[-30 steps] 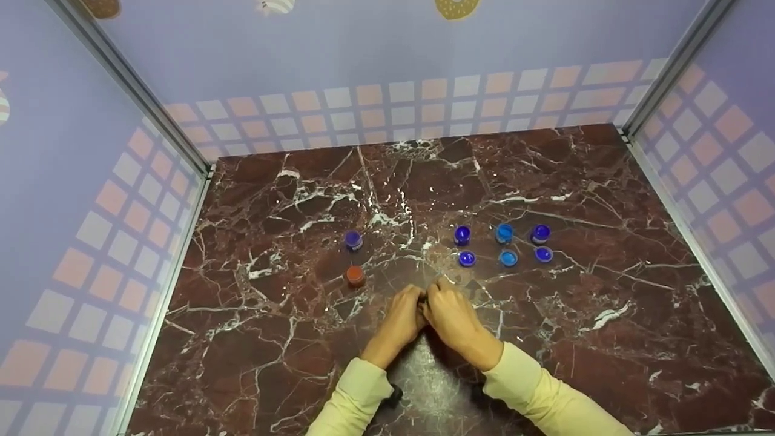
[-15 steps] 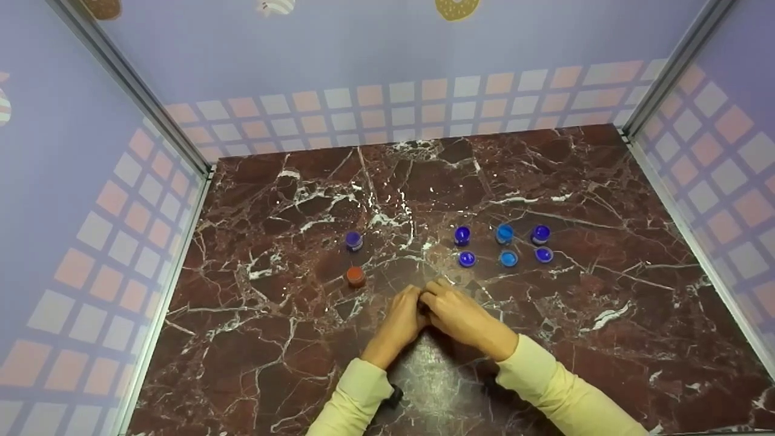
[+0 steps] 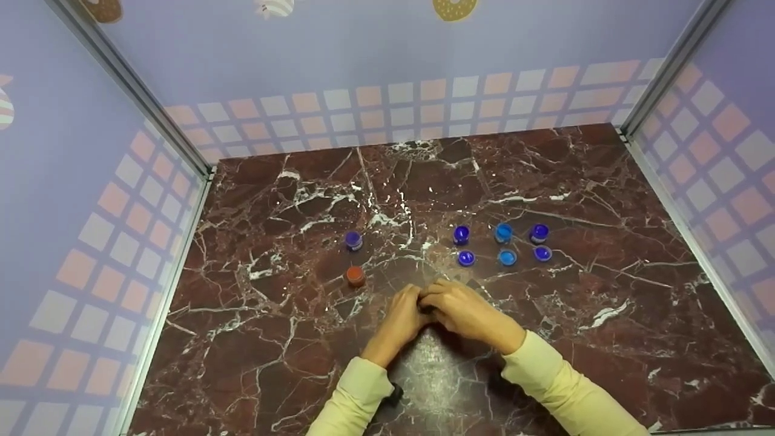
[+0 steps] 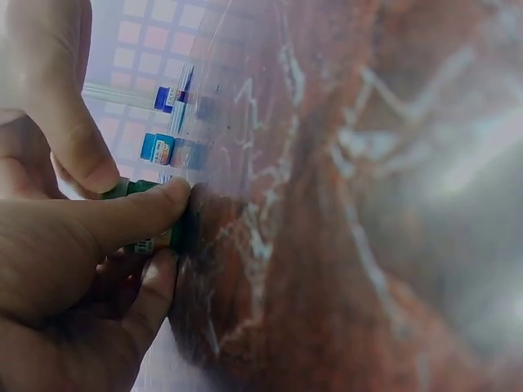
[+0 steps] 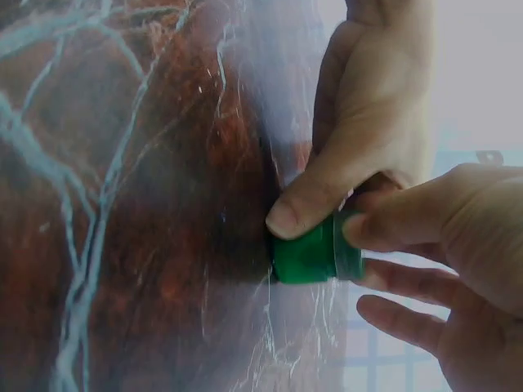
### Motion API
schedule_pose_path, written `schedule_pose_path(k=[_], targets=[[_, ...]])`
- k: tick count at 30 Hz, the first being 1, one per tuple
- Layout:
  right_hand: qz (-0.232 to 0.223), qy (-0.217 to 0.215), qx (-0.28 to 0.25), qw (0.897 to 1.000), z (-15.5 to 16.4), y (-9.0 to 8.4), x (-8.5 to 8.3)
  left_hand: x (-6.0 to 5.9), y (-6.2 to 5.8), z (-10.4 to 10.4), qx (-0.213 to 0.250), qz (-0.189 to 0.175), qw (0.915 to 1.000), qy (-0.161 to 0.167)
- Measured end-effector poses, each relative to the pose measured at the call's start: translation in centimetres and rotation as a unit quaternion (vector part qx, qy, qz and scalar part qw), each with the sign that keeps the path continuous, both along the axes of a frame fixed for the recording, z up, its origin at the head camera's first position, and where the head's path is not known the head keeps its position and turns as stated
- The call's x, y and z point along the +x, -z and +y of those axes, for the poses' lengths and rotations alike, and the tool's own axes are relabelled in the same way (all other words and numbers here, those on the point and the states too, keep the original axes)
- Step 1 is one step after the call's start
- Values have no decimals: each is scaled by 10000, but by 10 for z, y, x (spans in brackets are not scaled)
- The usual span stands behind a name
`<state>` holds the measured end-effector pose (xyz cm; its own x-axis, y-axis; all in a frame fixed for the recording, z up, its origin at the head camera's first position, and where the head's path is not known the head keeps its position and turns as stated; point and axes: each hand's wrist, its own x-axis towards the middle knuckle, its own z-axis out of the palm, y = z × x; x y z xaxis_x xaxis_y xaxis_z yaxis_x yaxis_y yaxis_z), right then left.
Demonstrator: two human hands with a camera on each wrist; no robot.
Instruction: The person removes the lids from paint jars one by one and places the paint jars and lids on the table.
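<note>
We've got three lilac walls (image 3: 387,48) around one marbled tabletop (image 3: 272,363), plus two hands in the middle: left (image 3: 401,316) curled round one green paint jar (image 5: 304,260) right down at the tabletop, right (image 3: 465,310) pinching its cap (image 5: 350,251). They mostly block our head view of it. Farther off we count three open blue jars (image 3: 503,234), one purple jar (image 3: 353,241), one orange jar (image 3: 355,277) and, smallest, three blue lids (image 3: 507,258).

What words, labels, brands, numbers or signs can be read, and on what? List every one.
No text is readable.
Small green round plastic-looking jar, left wrist view: print blurred and partly covered.
Small light-blue round jar, same view: print too blurred.
Small dark-blue round jar, same view: print too blurred.
Small purple round jar, head view: print too small.
</note>
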<state>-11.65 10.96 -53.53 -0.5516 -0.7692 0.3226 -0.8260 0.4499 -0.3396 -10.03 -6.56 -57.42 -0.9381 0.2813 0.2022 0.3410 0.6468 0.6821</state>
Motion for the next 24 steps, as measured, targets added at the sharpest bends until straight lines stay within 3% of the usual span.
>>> schedule_pose_path(k=[5,8,11,14,18,21,24], targets=[[-390,249,-386,9982,5,2,2,0,0,0,143,-52,9999,10],[-573,733,-704,9932,5,6,4,0,0,0,206,-129,9997,-5],[-673,1507,-1119,9799,3,8,5,0,0,1,219,-267,9994,-34],[-811,2317,-1473,9581,-1,7,7,0,-1,1,236,-331,9992,-42],[-1004,3031,-1522,9353,-7,5,9,0,-1,1,263,-359,9990,-59],[-1055,3343,-1330,9270,-13,3,12,0,0,0,283,-311,9991,-32],[-950,3487,-1049,9265,-20,1,16,1,2,0,288,-142,9995,-4]])
